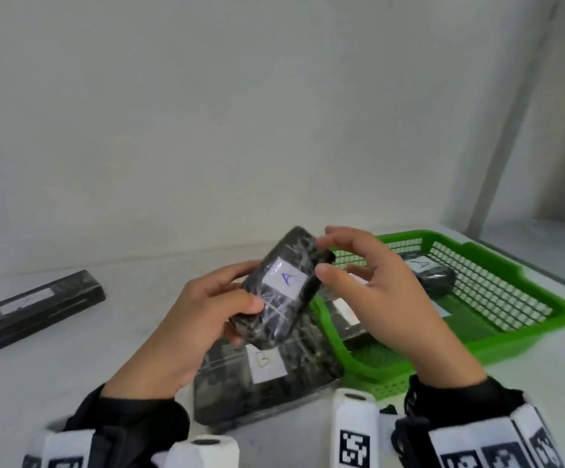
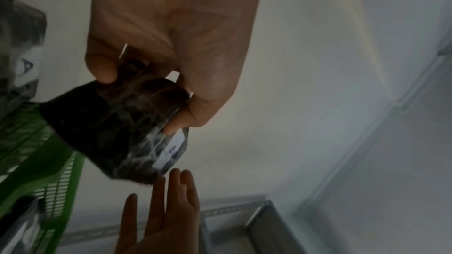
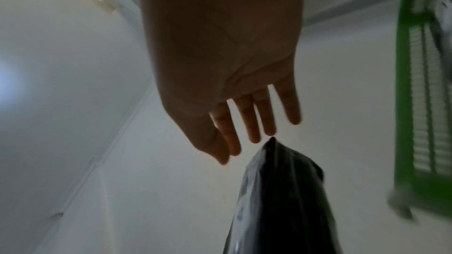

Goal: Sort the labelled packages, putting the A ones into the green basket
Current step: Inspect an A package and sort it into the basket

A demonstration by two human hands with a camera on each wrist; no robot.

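Observation:
My left hand point(image 1: 250, 288) grips a small black wrapped package point(image 1: 281, 285) with a white label marked A, held tilted above the table. In the left wrist view the thumb and fingers point(image 2: 105, 72) curl round its near end point(image 2: 110, 132). My right hand point(image 1: 325, 253) hovers at the package's upper right corner with straight, spread fingers point(image 3: 247, 123); the package tip point(image 3: 281, 200) sits just off them. The green basket point(image 1: 544, 319) stands to the right and holds a black package labelled A point(image 1: 433, 275) and a flat one point(image 1: 345, 315).
A large flat black package point(image 1: 267, 363) with a white label lies on the table under my hands, against the basket's left wall. A long narrow black package point(image 1: 34, 305) lies at the far left. A white wall closes off the back.

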